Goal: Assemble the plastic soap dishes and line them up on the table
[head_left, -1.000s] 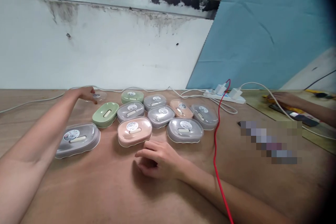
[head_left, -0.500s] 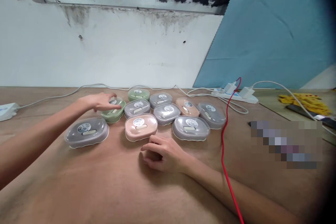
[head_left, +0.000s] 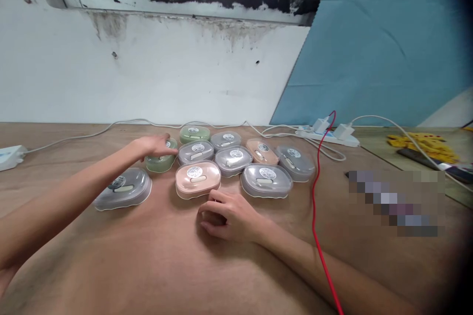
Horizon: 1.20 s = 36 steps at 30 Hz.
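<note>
The left arm (head_left: 74, 197) comes in low at the left edge and stretches far across the table (head_left: 155, 266). It goes past a gray box (head_left: 129, 194) and covers part of it. The left hand (head_left: 157, 146) is palm down on top of a green box (head_left: 161, 163), with its thumb and fingers apart. I cannot tell if it holds the box or just touches it. The green box sits flat, behind the gray box. Its long way seems to go side to side, with the right end a bit farther back, but the hand hides some of it.

Next is a pink box (head_left: 198, 180), and its long way goes side to side too. Just in front of it is the right hand (head_left: 229, 214), loosely curled, thumb side facing left, with a gap inside. Its arm slants down to the right, behind a red cord (head_left: 315, 216).
</note>
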Motion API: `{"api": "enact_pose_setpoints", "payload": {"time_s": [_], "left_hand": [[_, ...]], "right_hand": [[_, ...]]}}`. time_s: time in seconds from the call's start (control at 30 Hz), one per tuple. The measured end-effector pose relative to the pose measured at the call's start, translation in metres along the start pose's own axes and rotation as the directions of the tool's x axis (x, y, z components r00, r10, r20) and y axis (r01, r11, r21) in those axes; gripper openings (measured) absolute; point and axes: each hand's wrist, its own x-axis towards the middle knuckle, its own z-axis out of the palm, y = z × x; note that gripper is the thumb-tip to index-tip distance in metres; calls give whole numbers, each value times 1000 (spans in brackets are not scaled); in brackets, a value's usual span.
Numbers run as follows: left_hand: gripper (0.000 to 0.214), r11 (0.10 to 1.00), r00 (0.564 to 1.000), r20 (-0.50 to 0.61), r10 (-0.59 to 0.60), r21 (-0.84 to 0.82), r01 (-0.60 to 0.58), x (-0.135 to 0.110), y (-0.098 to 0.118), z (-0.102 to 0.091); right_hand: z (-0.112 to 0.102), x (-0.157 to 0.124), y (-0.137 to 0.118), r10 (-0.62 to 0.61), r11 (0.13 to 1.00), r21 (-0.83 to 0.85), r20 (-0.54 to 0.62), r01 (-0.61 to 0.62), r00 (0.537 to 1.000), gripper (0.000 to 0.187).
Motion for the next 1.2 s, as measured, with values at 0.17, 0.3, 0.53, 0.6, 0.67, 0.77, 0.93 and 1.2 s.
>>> {"api": "enact_pose_setpoints", "payload": {"time_s": [0.17, 0.3, 0.53, 0.6, 0.67, 0.77, 0.93, 1.2], "left_hand": [[95, 999, 997, -80, 26, 42, -22, 0, -4, 14], [97, 996, 995, -84, 54, 78, -47, 2, -8, 14], [110, 986, 992, -34, 120, 118, -115, 9, -15, 4], [111, 980, 987, -48, 154, 132, -147, 6, -12, -1], [112, 974, 979, -90, 183, 149, -168, -4, -9, -10], [109, 960, 943, -200, 267, 142, -242, -34, -2, -27], [117, 876, 803, -350, 482, 200, -438, -106, 14, -38], [125, 585, 571, -134, 810, 100, -805, -164, 61, 36]], "right_hand": [[1, 0, 1, 0, 1000, 4, 6, 0, 1000, 17], [1, 0, 1, -5, 1000, 0, -3, 5, 1000, 17], [0, 1, 0, -1, 1000, -4, -6, 1, 1000, 16], [0, 1, 0, -2, 1000, -1, -11, 2, 1000, 15], [0, 0, 0, -8, 1000, 6, -23, 8, 1000, 14], [0, -1, 0, -3, 999, 40, -97, 7, 995, 9], [-3, 1, 0, 113, 991, 91, -205, -96, 972, 3], [-7, 0, 8, 274, 947, 240, -269, -211, 923, 14]]}}
